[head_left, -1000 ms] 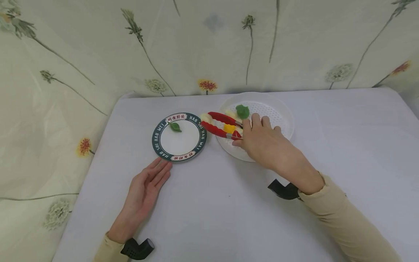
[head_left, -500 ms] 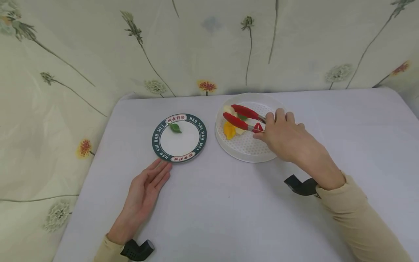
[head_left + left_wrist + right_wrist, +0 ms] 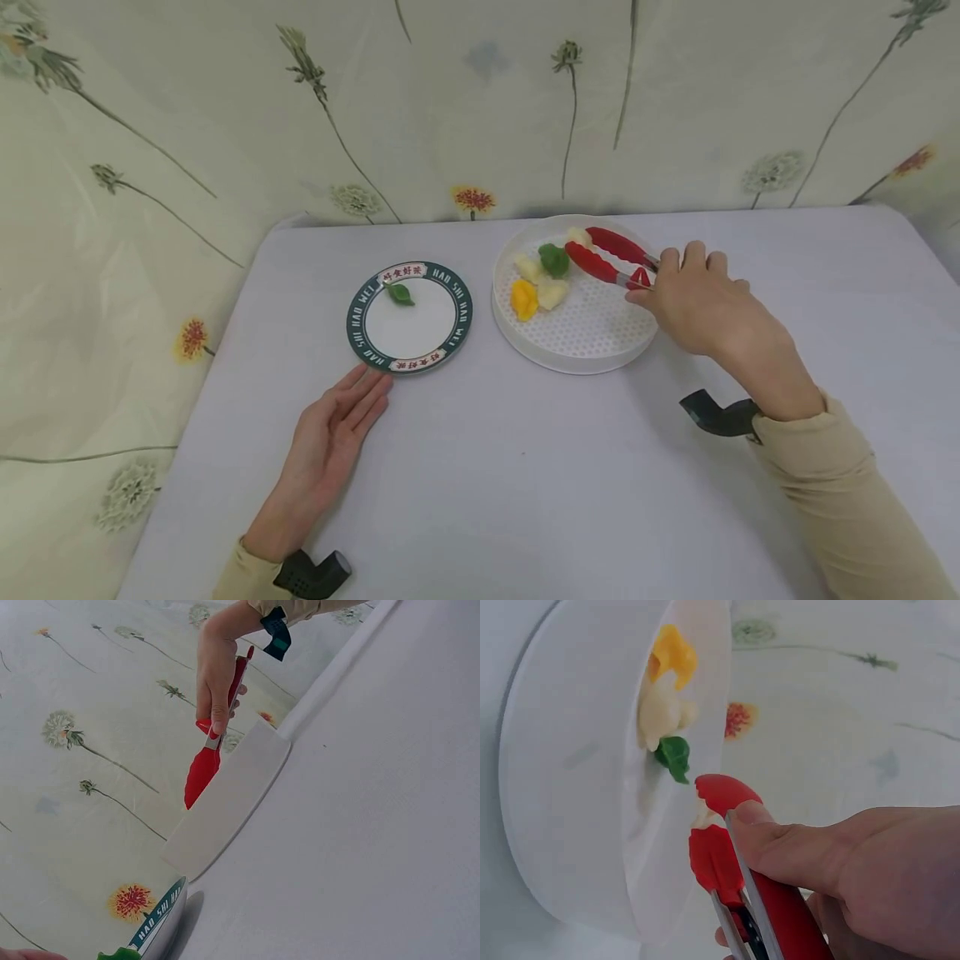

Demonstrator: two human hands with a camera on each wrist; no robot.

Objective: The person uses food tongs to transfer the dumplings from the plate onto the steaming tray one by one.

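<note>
In the head view, my left hand [image 3: 322, 458] lies palm partly up with fingers straight, fingertips right at the near rim of a round plate [image 3: 362, 342] with a dark green lettered border. A green leaf [image 3: 400, 294] lies on that plate. My right hand [image 3: 712, 304] grips red-tipped metal tongs [image 3: 780, 915] over a white round tray [image 3: 573, 364] with a perforated floor. A pale lumpy piece [image 3: 705, 815] shows between the tongs' tips. Inside the tray sit a green leafy piece [image 3: 554, 261], a yellow piece [image 3: 524, 300] and two more pale pieces [image 3: 553, 293].
A white-covered table [image 3: 480, 483] carries everything. Behind it hangs a cloth [image 3: 420, 125] printed with flowers. Plate and tray stand side by side near the table's back edge, with a narrow gap between them.
My right hand has carried the tongs rightward, from the plate's right rim to the back of the tray, with a pale piece at their tips. My left hand stays put.
</note>
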